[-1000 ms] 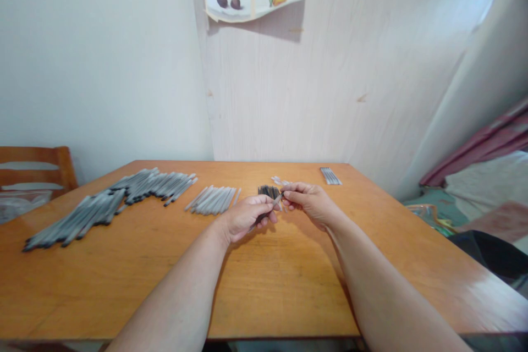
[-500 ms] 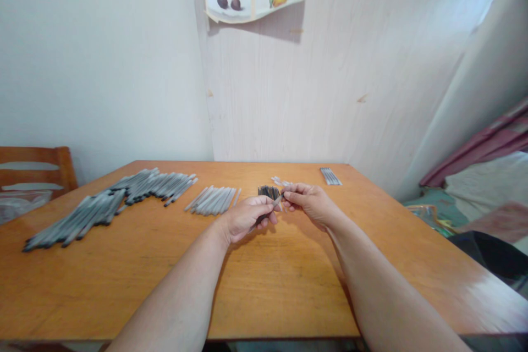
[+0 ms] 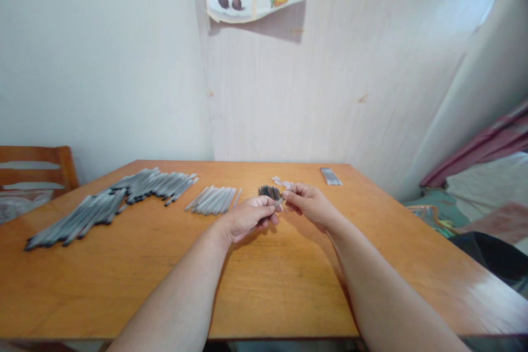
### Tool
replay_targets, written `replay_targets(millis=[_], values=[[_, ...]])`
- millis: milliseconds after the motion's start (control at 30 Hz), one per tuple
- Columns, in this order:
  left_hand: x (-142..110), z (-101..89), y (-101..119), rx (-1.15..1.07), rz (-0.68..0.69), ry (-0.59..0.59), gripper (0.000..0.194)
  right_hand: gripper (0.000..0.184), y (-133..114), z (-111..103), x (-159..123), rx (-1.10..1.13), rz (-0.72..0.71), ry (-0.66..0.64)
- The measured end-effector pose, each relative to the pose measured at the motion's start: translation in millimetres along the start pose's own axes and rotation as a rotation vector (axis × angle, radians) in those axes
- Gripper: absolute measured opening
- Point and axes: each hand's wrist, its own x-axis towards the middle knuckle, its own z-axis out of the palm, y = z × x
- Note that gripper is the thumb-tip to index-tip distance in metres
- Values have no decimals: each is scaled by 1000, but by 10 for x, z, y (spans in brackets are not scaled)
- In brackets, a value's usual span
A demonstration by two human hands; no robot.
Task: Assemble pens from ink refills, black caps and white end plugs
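Note:
My left hand (image 3: 252,216) is closed around a slim pen (image 3: 279,202), whose pale end sticks out past the thumb toward the right. Most of the pen is hidden by the fingers. At that end, the thumb and fingertips of my right hand (image 3: 308,203) are pinched together on the pen or a small part at its tip; I cannot make out which. Just beyond my hands lies a bunch of thin black refills (image 3: 270,192). Small whitish pieces (image 3: 281,182) are scattered behind them.
Left of my hands is a row of pale pen barrels (image 3: 214,200). Large heaps of grey pens with dark ends (image 3: 88,216) cover the left side of the wooden table (image 3: 280,286). A neat row of pens (image 3: 330,176) lies at the back right. A chair (image 3: 61,168) stands at the left.
My right fingertips have shifted slightly at the pen's end, and the dark bit seen there before is now mostly hidden. My left hand has barely moved.

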Motion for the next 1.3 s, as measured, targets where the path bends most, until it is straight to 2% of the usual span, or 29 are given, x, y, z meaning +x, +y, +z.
replay_targets(millis=[200,433,633,800,900,1100,1300], values=[[-23,45,29,5,-11,-8,31,36,18,18,14,-170,-66,58],[-25,54,27,28,-11,-13,30,46,6,23,22,-258,-121,50],[-10,18,2,6,10,-11,28,53,-11,12,29,-199,-119,42],[9,-5,-17,-9,18,-2,27,39,-40,0,6,18,6,24],[14,-11,-19,-26,10,3,28,30,-45,-3,-7,123,7,-27],[2,-11,-14,-28,-4,-4,30,32,-11,-16,6,105,-33,-65],[1,-12,-18,-26,1,-11,30,37,22,3,13,30,-40,-30]])
